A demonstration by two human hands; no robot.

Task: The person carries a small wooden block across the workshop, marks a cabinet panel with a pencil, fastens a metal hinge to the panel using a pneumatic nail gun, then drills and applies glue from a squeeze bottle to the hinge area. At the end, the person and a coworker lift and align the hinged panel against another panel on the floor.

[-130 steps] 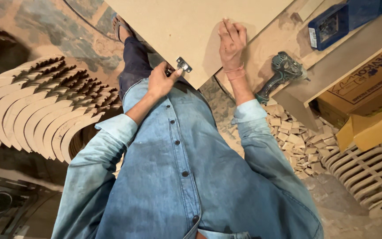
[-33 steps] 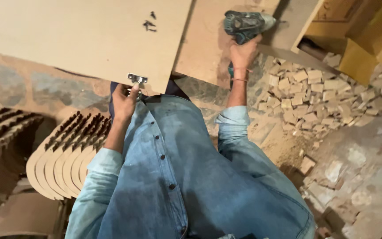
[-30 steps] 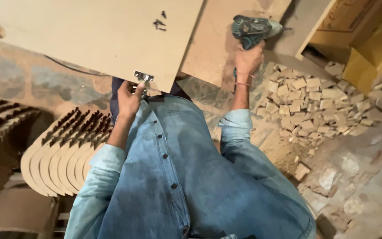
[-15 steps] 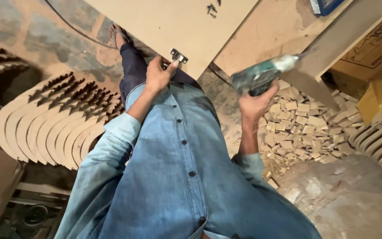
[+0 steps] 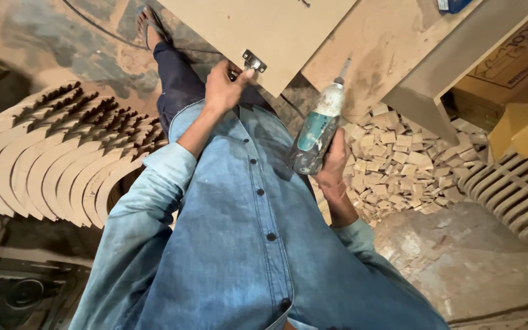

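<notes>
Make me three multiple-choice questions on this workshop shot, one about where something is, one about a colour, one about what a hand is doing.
1. Where is the metal hinge?
A. at the edge of the board
B. on the pile of wood blocks
C. in the shirt pocket

2. What colour is the shirt?
A. red
B. blue denim
C. white

3. What is the right hand doing?
A. resting flat on the board
B. hanging empty
C. gripping the drill

Answers:
1. A, the hinge sits at the board's near edge, with the left hand at it.
2. B, the shirt is faded blue with dark buttons.
3. C, the fingers wrap the drill's body, and its bit points up toward the board.
</notes>
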